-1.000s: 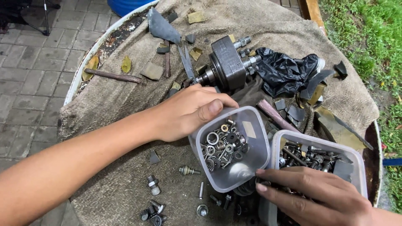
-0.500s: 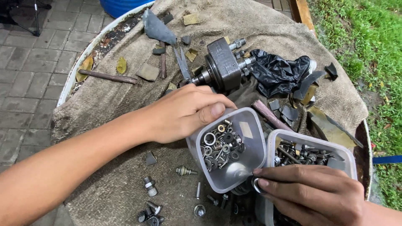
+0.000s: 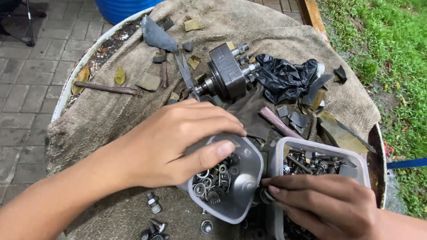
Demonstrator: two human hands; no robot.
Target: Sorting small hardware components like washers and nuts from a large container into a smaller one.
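My left hand [image 3: 178, 146] lies over the near-left corner of a small clear plastic tub [image 3: 254, 165], thumb across its opening and fingers curled on its far rim. Several washers and nuts [image 3: 212, 180] fill that tub. My right hand [image 3: 324, 204] is at the lower right, fingertips pinched on a small metal ring [image 3: 266, 195] in the gap between the two tubs. A second clear tub [image 3: 330, 148] of bolts and metal bits sits just right of the first, partly hidden by my right hand.
Both tubs stand on a round table under burlap cloth [image 3: 111, 120]. A dark metal machine part [image 3: 227, 75], scissors [image 3: 187, 75], a black bag [image 3: 284, 78], a rusty rod [image 3: 104, 87] and loose bolts [image 3: 153, 204] lie around. Grass lies to the right, paving to the left.
My left hand has slid further over the washer tub, thumb now across its opening. My right hand has shifted slightly left toward the gap between the tubs.
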